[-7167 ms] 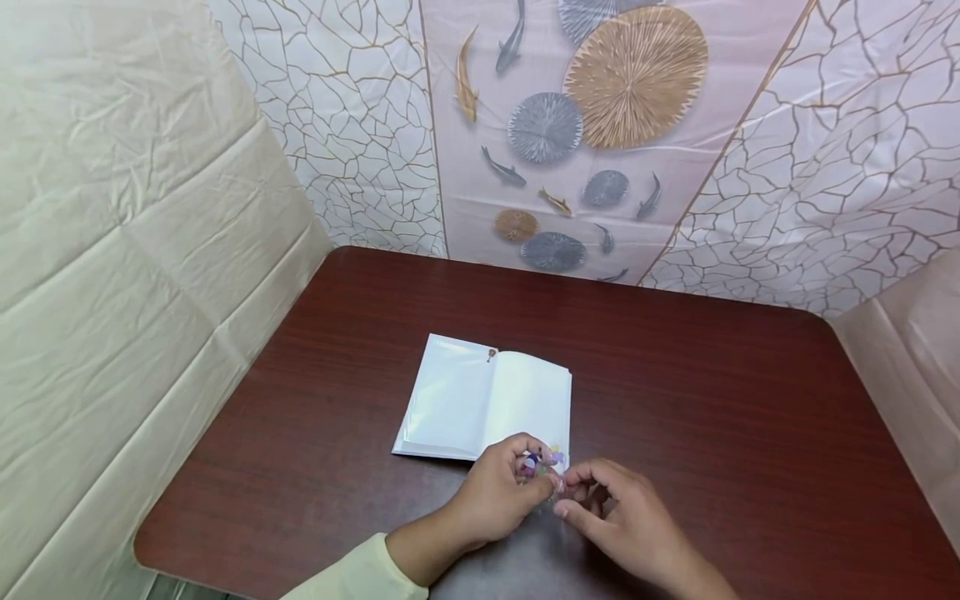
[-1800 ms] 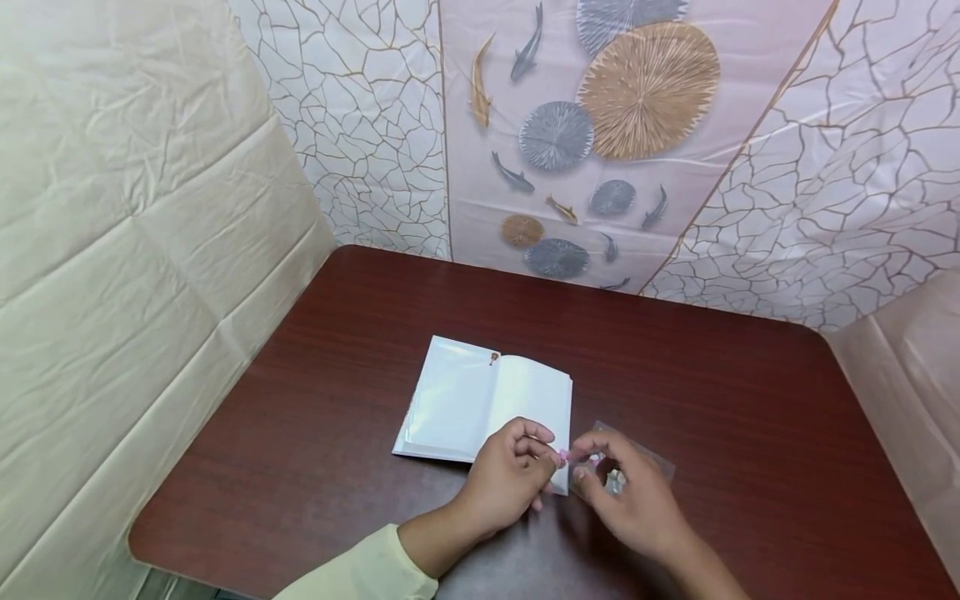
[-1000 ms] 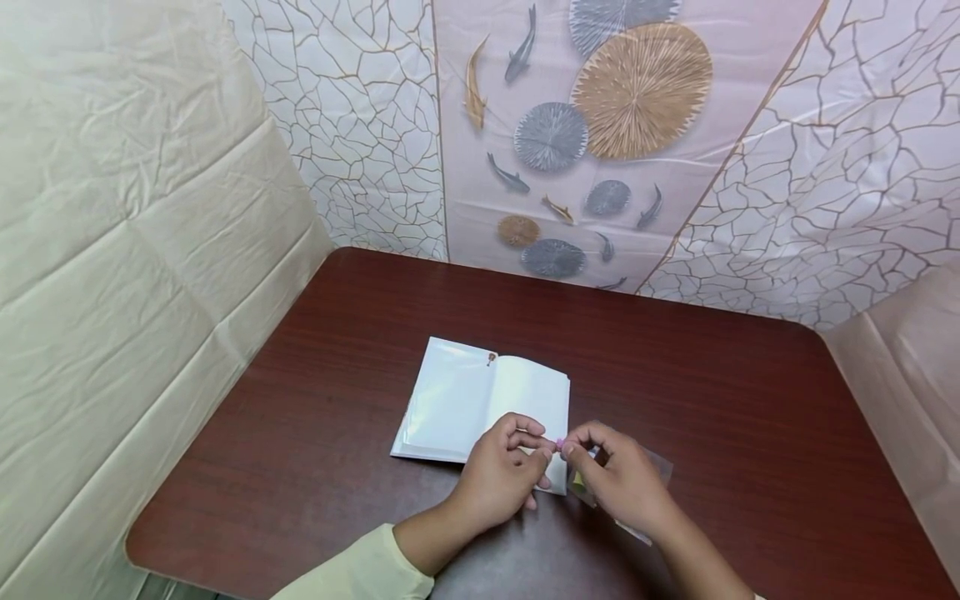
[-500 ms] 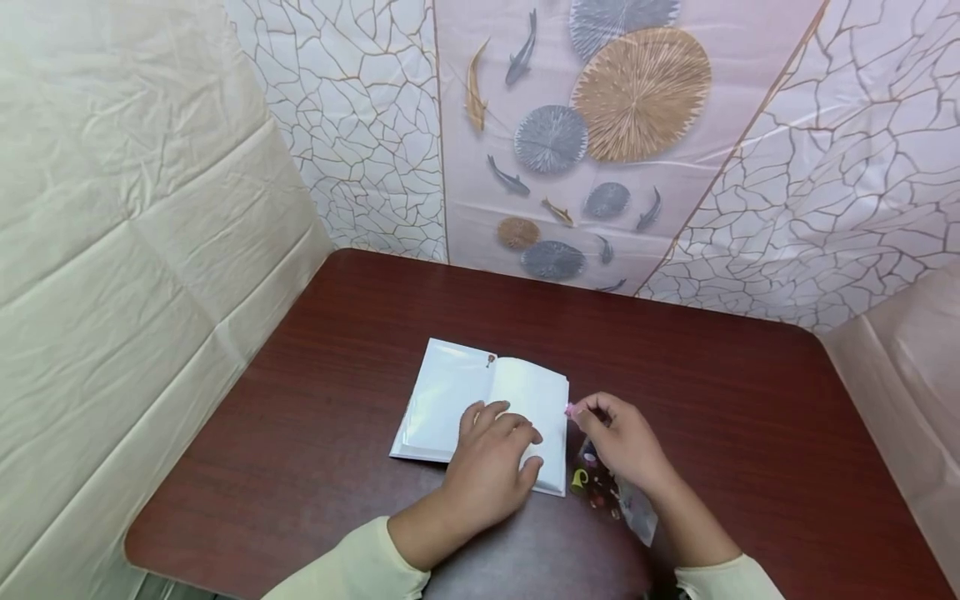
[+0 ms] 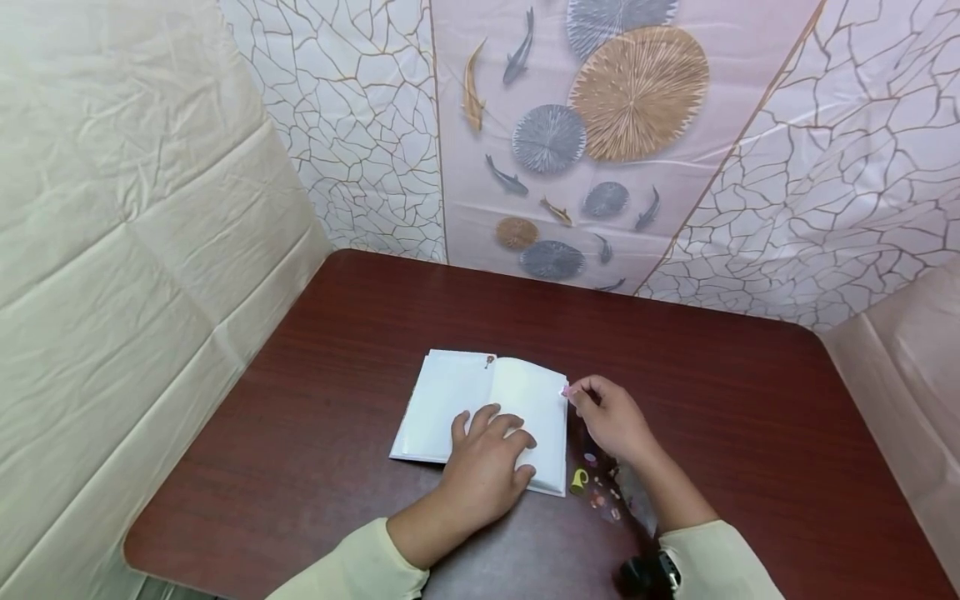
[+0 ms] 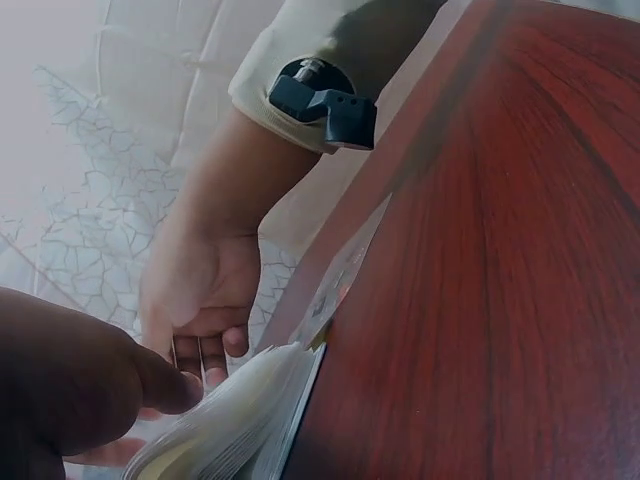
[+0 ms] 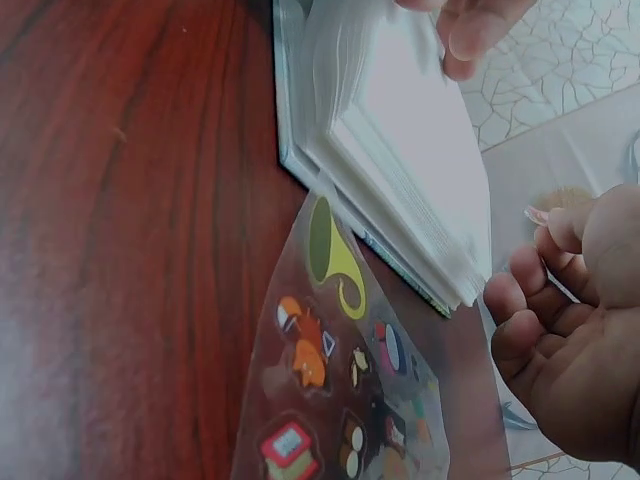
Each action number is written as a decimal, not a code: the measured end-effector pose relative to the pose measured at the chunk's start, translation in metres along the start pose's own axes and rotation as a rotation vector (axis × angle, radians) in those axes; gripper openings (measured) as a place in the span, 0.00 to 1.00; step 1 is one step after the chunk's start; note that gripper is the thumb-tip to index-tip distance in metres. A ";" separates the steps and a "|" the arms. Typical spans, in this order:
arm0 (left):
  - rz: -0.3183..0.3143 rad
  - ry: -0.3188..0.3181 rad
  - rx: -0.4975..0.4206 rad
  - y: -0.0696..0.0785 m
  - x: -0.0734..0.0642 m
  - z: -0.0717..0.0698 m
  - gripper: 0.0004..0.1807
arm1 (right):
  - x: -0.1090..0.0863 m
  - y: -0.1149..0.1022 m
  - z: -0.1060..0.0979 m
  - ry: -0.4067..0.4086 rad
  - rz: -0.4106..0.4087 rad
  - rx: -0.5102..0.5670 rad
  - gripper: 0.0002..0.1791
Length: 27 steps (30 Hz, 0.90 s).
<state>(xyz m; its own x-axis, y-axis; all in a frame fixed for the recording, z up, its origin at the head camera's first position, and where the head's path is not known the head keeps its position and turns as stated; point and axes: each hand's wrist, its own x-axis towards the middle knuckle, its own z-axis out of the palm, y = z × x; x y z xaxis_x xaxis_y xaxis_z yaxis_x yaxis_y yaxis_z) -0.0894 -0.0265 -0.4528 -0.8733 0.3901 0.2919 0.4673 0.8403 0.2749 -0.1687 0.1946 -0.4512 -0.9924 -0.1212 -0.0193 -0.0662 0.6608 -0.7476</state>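
Pinching a small pink sticker (image 5: pixel 565 390) between thumb and finger, the right hand (image 5: pixel 613 421) is holding it by the top right corner of an open book (image 5: pixel 528 387). I cannot tell if the sticker is touching the page. The left hand (image 5: pixel 483 471) is lying low across the middle of the book, with its fingers spread and a bit bent. The book is lying on a shiny red-brown table (image 5: pixel 300 400), showing white pages. A tiny reddish-brown picture (image 5: pixel 490 361) is sitting at the top of the left page, close to the middle fold. Just beside the book, on the right, a clear sticker sheet (image 7: pixel 270 390) is lying on the table, partly under the right arm. It is showing a yellow horn (image 7: pixel 335 260) and an orange sticker (image 7: pixel 308 362). Behind the table, a cloth (image 5: pixel 480 242) is hanging, showing fish and round shapes.
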 end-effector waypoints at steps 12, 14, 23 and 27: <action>-0.010 -0.042 0.020 0.000 0.000 0.002 0.14 | 0.016 0.004 0.005 -0.019 0.045 0.010 0.14; -0.012 -0.049 0.024 0.000 0.000 0.002 0.15 | 0.019 0.005 0.006 -0.023 0.057 0.008 0.15; -0.005 -0.066 0.055 -0.001 0.001 0.003 0.17 | 0.029 0.006 0.009 -0.060 0.105 -0.039 0.18; 0.012 -0.066 0.072 -0.002 0.001 0.003 0.18 | 0.033 0.007 0.009 -0.072 0.107 -0.068 0.18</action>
<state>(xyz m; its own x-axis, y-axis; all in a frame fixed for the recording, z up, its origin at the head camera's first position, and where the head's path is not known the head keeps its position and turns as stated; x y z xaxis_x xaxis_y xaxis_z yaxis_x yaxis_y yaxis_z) -0.0914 -0.0264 -0.4562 -0.8762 0.4218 0.2334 0.4683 0.8595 0.2047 -0.2006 0.1887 -0.4626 -0.9844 -0.0982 -0.1461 0.0308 0.7209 -0.6924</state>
